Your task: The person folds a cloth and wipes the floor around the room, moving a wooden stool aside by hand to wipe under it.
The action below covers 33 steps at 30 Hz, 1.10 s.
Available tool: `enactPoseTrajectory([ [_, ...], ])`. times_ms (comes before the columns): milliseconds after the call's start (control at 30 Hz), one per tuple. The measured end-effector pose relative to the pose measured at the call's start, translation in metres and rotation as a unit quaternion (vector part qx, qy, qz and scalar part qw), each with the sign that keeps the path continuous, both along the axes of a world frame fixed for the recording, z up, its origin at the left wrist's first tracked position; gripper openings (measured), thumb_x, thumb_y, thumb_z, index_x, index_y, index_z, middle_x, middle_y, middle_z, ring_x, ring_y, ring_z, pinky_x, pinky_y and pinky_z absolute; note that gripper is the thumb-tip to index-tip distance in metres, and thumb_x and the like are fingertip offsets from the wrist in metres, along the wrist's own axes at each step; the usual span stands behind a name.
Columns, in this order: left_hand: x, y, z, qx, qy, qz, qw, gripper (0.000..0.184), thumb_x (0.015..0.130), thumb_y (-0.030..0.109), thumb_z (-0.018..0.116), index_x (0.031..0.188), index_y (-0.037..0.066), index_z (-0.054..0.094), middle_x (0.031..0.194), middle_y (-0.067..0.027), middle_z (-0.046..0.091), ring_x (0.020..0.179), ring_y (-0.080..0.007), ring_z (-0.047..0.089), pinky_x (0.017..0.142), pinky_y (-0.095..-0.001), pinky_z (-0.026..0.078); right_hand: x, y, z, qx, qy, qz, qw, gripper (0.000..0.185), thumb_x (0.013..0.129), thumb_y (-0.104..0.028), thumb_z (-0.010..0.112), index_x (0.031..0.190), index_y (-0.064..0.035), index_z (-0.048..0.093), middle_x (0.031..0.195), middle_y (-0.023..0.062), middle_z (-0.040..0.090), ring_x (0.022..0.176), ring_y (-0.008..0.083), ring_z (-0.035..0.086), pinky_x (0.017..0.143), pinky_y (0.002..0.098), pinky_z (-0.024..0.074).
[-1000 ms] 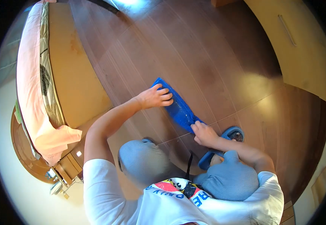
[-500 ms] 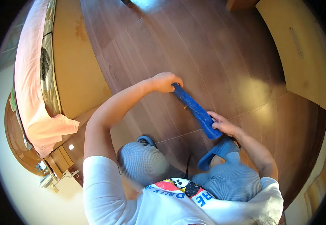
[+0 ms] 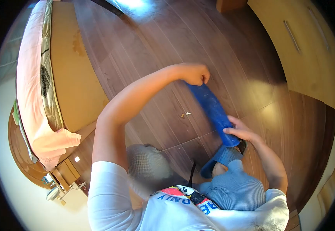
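A long, narrow blue plastic piece [image 3: 210,106] slants across in front of me above the floor; its exact kind is unclear. My left hand [image 3: 195,74] is closed on its far end, with the fingers curled over the edge. Near the other end, my right hand [image 3: 241,130] grips its side between thumb and fingers. That near end lies just above the blue slipper [image 3: 225,156] on my right foot. Two small crumbs of debris [image 3: 183,116] lie on the floor left of the blue piece.
Brown wood-look flooring [image 3: 156,77] spreads ahead. On the left stands a bed with a pink sheet [image 3: 30,92] and a tan side panel [image 3: 73,69]. A pale cabinet [image 3: 302,50] with handles is at right. A dark bar [image 3: 107,7] shows at the top.
Both hands have shifted slightly right with the blue piece. The left hand moved up and right, tilting the piece more steeply and turning its broad face into view. The debris is now more visible.
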State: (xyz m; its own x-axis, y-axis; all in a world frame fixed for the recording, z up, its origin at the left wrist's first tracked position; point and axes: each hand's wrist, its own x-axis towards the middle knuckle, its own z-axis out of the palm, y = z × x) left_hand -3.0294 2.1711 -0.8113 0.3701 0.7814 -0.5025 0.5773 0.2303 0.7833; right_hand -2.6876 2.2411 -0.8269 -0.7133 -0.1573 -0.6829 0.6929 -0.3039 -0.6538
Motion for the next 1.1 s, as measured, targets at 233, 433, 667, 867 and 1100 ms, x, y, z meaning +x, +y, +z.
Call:
enactPoseTrajectory([
  [233, 0.019, 0.011, -0.024, 0.235, 0.141, -0.007, 0.962, 0.029, 0.073, 0.007, 0.065, 0.101, 0.011, 0.071, 0.097, -0.0073, 0.067, 0.1, -0.0285, 0.059, 0.088, -0.0409, 0.046, -0.003, 0.01, 0.045, 0.431, 0.044, 0.115, 0.894, 0.078, 0.079, -0.015, 0.065, 0.15, -0.0049, 0.033, 0.09, 0.0162, 0.07, 0.069, 0.0356, 0.068, 0.067, 0.0436, 0.0559],
  [433, 0.022, -0.049, -0.036, 0.258, 0.24, -0.079, 0.933, 0.034, 0.074, 0.006, 0.066, 0.107, 0.017, 0.067, 0.102, -0.0015, 0.057, 0.106, -0.0232, 0.055, 0.088, -0.038, 0.045, -0.012, -0.066, -0.02, 0.555, 0.136, 0.268, 0.776, 0.081, 0.08, -0.01, 0.058, 0.15, 0.0113, 0.023, 0.072, 0.0188, 0.066, 0.053, 0.0299, 0.066, 0.048, 0.0429, 0.0548],
  [667, 0.019, -0.158, -0.02, 0.15, 0.317, 0.006, 0.936, 0.031, 0.074, 0.007, 0.067, 0.103, 0.018, 0.064, 0.102, -0.0008, 0.056, 0.106, -0.022, 0.054, 0.087, -0.0376, 0.045, -0.048, -0.148, -0.035, 0.497, 0.263, 0.318, 0.763, 0.074, 0.083, -0.012, 0.055, 0.145, 0.0177, 0.027, 0.066, 0.0144, 0.064, 0.049, 0.0241, 0.064, 0.044, 0.0384, 0.0528],
  [867, 0.033, -0.262, -0.015, 0.069, 0.364, 0.084, 0.925, 0.025, 0.073, 0.004, 0.066, 0.094, 0.016, 0.062, 0.097, -0.0029, 0.055, 0.103, -0.0239, 0.055, 0.085, -0.0378, 0.046, -0.063, -0.194, -0.031, 0.437, 0.336, 0.374, 0.746, 0.07, 0.086, -0.011, 0.054, 0.147, 0.0129, 0.03, 0.068, 0.0136, 0.066, 0.052, 0.0252, 0.066, 0.045, 0.0398, 0.0533],
  [1100, 0.079, -0.383, -0.02, -0.01, 0.25, 0.166, 0.954, 0.03, 0.067, -0.001, 0.068, 0.091, 0.016, 0.061, 0.095, -0.0044, 0.056, 0.099, -0.0285, 0.056, 0.08, -0.0421, 0.048, -0.064, -0.194, -0.039, 0.401, 0.443, 0.423, 0.681, 0.057, 0.091, -0.013, 0.051, 0.145, 0.0, 0.042, 0.068, 0.0112, 0.067, 0.058, 0.0239, 0.068, 0.048, 0.0406, 0.0535],
])
